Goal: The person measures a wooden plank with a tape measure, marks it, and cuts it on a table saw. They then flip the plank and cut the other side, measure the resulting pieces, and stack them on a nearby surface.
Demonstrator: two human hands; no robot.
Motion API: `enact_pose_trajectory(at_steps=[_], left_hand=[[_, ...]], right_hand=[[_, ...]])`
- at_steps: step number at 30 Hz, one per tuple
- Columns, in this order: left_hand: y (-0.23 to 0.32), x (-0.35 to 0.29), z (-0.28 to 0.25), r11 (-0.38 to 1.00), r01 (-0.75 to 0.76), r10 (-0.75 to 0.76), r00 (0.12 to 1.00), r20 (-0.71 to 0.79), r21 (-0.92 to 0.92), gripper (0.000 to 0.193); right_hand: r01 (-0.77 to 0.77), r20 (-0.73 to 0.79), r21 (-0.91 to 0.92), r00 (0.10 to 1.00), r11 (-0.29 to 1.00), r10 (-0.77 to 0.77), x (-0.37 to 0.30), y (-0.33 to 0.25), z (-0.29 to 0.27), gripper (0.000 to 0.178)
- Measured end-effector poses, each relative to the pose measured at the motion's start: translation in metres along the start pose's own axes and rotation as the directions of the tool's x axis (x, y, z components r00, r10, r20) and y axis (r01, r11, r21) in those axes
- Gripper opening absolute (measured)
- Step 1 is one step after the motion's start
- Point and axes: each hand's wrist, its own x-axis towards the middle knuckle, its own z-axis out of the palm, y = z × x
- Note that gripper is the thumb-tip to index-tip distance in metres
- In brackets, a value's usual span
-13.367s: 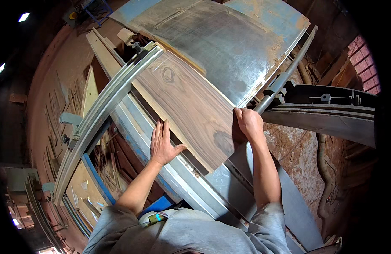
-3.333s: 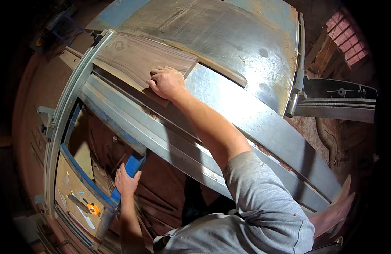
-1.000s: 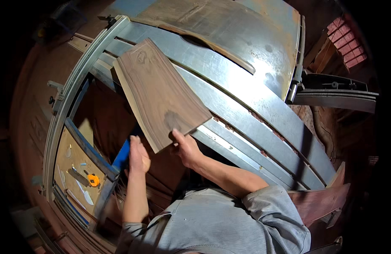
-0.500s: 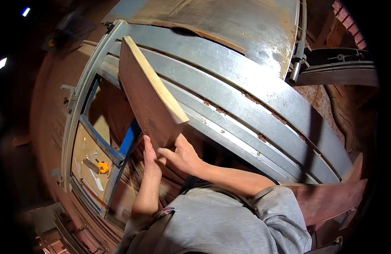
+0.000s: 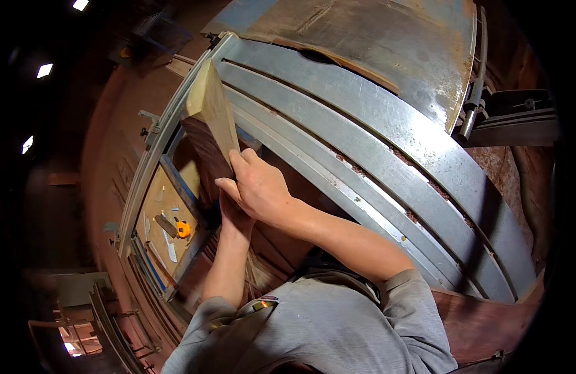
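A wooden board (image 5: pixel 220 112) stands tilted up in front of me, its far end toward the sliding table's left rail. It has pale yellowish wood on one side and dark reddish-brown wood on another. My right hand (image 5: pixel 261 186) is closed round the near end, thumb over the dark side and fingers along the pale edge. Below it, my left hand (image 5: pixel 235 215) holds the bottom of the board; its fingers are mostly hidden behind my right hand and the wood.
A slotted metal sliding table (image 5: pixel 363 143) with sawdust in its grooves stretches away to the right. Beyond it lies a worn metal machine top (image 5: pixel 387 43). On a wooden shelf (image 5: pixel 157 206) at left rest an orange tape measure (image 5: pixel 183 229) and small scraps.
The board has turned over in my hands, showing more pale wood and less dark face. My right hand has moved up along it, over my left. My view has shifted left.
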Motion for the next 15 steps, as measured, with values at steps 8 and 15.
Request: enact_pose_trajectory(at_steps=[8, 15], left_hand=[[0.011, 0.002, -0.003, 0.997, -0.080, 0.080, 0.996, -0.027, -0.001, 0.058], [0.010, -0.008, -0.017, 0.995, -0.095, 0.096, 0.993, -0.063, 0.018, 0.060]], right_hand=[[0.072, 0.014, -0.032, 0.997, 0.997, -0.071, 0.017, -0.018, 0.019, 0.045], [0.093, 0.038, -0.008, 0.995, 0.996, -0.093, 0.010, -0.014, 0.031, 0.050]])
